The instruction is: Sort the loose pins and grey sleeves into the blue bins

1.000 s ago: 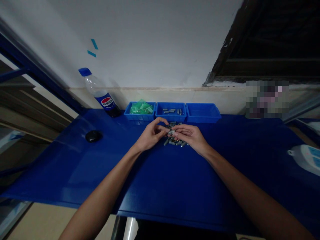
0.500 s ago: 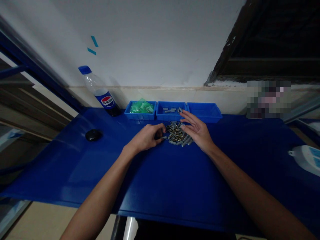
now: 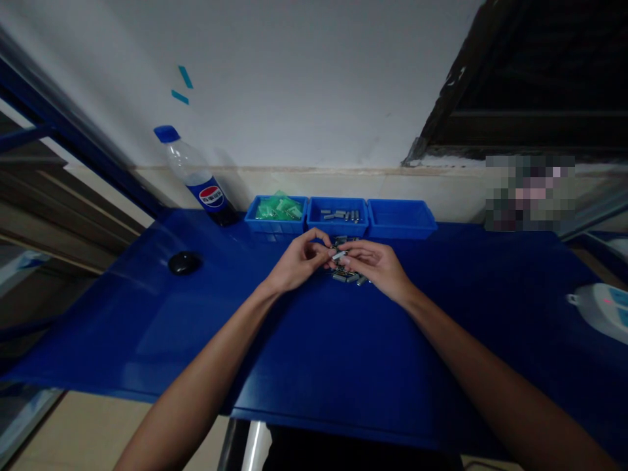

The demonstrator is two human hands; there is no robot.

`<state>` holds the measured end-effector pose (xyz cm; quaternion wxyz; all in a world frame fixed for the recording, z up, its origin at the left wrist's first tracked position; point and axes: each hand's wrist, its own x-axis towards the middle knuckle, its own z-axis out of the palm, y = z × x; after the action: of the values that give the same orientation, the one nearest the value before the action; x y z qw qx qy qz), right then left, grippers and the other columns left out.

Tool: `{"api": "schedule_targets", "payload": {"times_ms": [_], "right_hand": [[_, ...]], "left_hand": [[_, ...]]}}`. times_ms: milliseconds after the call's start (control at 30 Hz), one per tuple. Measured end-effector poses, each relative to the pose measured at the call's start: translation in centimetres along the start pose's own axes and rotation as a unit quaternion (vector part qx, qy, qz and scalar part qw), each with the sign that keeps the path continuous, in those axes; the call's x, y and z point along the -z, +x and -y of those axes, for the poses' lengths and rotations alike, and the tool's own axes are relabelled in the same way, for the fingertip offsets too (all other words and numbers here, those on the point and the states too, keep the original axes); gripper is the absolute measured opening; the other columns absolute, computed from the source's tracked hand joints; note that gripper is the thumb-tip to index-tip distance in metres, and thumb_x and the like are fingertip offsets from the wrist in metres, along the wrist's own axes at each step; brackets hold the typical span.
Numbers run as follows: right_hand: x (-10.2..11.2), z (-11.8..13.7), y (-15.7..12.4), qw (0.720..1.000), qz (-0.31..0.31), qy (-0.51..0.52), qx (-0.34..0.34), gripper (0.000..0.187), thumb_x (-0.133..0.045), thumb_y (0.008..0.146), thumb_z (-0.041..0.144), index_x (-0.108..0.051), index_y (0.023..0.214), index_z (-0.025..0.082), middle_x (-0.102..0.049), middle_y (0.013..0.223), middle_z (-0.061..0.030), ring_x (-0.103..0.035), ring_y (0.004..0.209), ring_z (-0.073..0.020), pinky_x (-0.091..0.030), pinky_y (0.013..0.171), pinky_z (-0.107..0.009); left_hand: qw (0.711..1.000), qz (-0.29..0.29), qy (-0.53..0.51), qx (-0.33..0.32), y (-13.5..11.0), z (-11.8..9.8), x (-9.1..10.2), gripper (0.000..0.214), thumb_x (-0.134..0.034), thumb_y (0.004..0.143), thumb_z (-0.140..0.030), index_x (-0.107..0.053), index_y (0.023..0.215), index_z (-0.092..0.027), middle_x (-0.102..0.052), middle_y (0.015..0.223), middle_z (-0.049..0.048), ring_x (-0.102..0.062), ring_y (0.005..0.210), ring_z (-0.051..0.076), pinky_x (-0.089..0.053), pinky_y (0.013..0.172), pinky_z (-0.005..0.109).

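Observation:
A small grey metal cylinder [image 3: 338,256] is held up between my two hands, over a pile of loose hardware. My left hand [image 3: 300,260] pinches its left end with thumb and fingertips. From the other side, my right hand [image 3: 375,263] is closed on it with thumb and forefinger. Below them the pile of grey cylinders and thin screws [image 3: 352,278] is partly covered by my fingers. Just behind it, the middle blue bin [image 3: 338,229] holds several grey cylinders [image 3: 339,214].
The left blue bin [image 3: 275,226] contains green plastic packets [image 3: 280,208]; the right blue bin [image 3: 402,227] adjoins the middle one. A cola bottle [image 3: 212,196] and a black mouse [image 3: 184,263] stand left on the blue table [image 3: 314,366]. A white power strip [image 3: 601,309] lies far right.
My right hand has moved from beside the middle bin down to my left hand and now grips the cylinder. The left hand has shifted right and lifted the cylinder over the pile.

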<state>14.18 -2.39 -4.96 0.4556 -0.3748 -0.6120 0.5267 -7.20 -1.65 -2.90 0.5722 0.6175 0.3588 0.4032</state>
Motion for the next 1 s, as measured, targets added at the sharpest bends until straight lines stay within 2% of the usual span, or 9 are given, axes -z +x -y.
{"api": "schedule_targets", "payload": {"times_ms": [67,133,233,333,467,600,767,867,1000], "right_hand": [[0.1,-0.1,0.1,1.000,-0.008,-0.003,-0.007,0.030,-0.086,0.080,0.043,-0.080,0.103,0.023,-0.081,0.084,-0.0045,-0.077,0.074,-0.0210,-0.064,0.075,-0.037],[0.3,-0.1,0.2,1.000,-0.027,-0.001,0.000,0.029,-0.086,0.080,0.040,-0.080,0.103,0.024,-0.081,0.087,-0.0046,-0.078,0.079,-0.0221,-0.065,0.080,-0.040],[0.6,0.2,0.4,0.998,-0.054,0.012,0.043,0.046,-0.084,0.083,0.033,-0.073,0.127,0.030,-0.080,0.119,-0.0060,-0.076,0.111,-0.0265,-0.060,0.103,-0.049],[0.9,0.5,0.5,0.996,-0.065,0.003,0.068,0.066,-0.079,0.088,0.029,-0.056,0.149,0.038,-0.069,0.143,-0.0049,-0.066,0.132,-0.0279,-0.053,0.114,-0.054],[1.1,0.4,0.5,0.995,-0.073,-0.015,0.059,0.058,-0.077,0.089,0.029,-0.060,0.144,0.034,-0.072,0.137,-0.0071,-0.070,0.124,-0.0275,-0.055,0.110,-0.053],[1.1,0.0,0.5,0.995,-0.079,-0.008,0.051,0.043,-0.079,0.087,0.031,-0.069,0.129,0.028,-0.080,0.119,-0.0078,-0.076,0.105,-0.0248,-0.059,0.100,-0.048],[0.8,-0.2,0.3,0.998,-0.065,-0.010,0.011,0.028,-0.080,0.085,0.038,-0.076,0.108,0.023,-0.081,0.086,-0.0054,-0.078,0.080,-0.0224,-0.064,0.078,-0.040],[0.5,0.0,0.1,0.999,-0.033,0.003,-0.005,0.033,-0.084,0.081,0.038,-0.078,0.111,0.023,-0.082,0.088,-0.0050,-0.079,0.079,-0.0218,-0.063,0.077,-0.037],[0.2,0.0,0.1,0.999,-0.004,0.022,-0.022,0.034,-0.088,0.078,0.039,-0.081,0.107,0.024,-0.083,0.090,-0.0053,-0.079,0.079,-0.0220,-0.064,0.079,-0.038]], "left_hand": [[0.998,-0.005,0.054,-0.011,-0.1,0.0,0.0,0.025,-0.070,0.096,-0.038,-0.056,0.103,-0.019,-0.074,0.078,0.0032,-0.073,0.073,0.016,-0.055,0.072,0.028],[0.986,-0.016,0.165,-0.032,-0.3,0.1,0.0,0.017,-0.064,0.100,-0.034,-0.060,0.104,-0.018,-0.075,0.080,0.0033,-0.071,0.073,0.016,-0.053,0.071,0.027],[0.945,-0.001,0.319,-0.067,-0.4,0.5,-0.1,0.017,-0.068,0.094,-0.024,-0.064,0.109,-0.019,-0.075,0.087,0.0025,-0.069,0.073,0.015,-0.050,0.069,0.026],[0.920,0.017,0.381,-0.089,-0.5,1.1,-0.2,0.027,-0.069,0.088,-0.015,-0.064,0.114,-0.020,-0.075,0.090,0.0031,-0.069,0.076,0.017,-0.050,0.069,0.027],[0.906,0.000,0.414,-0.085,-0.6,1.2,-0.2,0.034,-0.065,0.086,-0.008,-0.064,0.117,-0.021,-0.075,0.094,0.0042,-0.070,0.080,0.018,-0.051,0.072,0.029],[0.931,-0.033,0.358,-0.066,-0.5,0.7,0.5,0.027,-0.065,0.090,-0.013,-0.065,0.117,-0.019,-0.077,0.094,0.0051,-0.071,0.080,0.018,-0.051,0.073,0.029],[0.989,-0.103,0.105,-0.007,0.2,0.3,0.9,0.028,-0.071,0.093,-0.032,-0.064,0.115,-0.016,-0.076,0.081,0.0044,-0.071,0.074,0.016,-0.054,0.073,0.027],[0.995,-0.098,0.016,0.006,0.3,0.2,0.5,0.035,-0.078,0.087,-0.038,-0.064,0.109,-0.015,-0.075,0.076,0.0029,-0.069,0.069,0.014,-0.053,0.073,0.025],[0.999,-0.053,0.007,0.007,0.1,0.1,-0.4,0.035,-0.078,0.087,-0.041,-0.063,0.107,-0.016,-0.076,0.079,0.0037,-0.071,0.073,0.015,-0.055,0.074,0.026]]}}
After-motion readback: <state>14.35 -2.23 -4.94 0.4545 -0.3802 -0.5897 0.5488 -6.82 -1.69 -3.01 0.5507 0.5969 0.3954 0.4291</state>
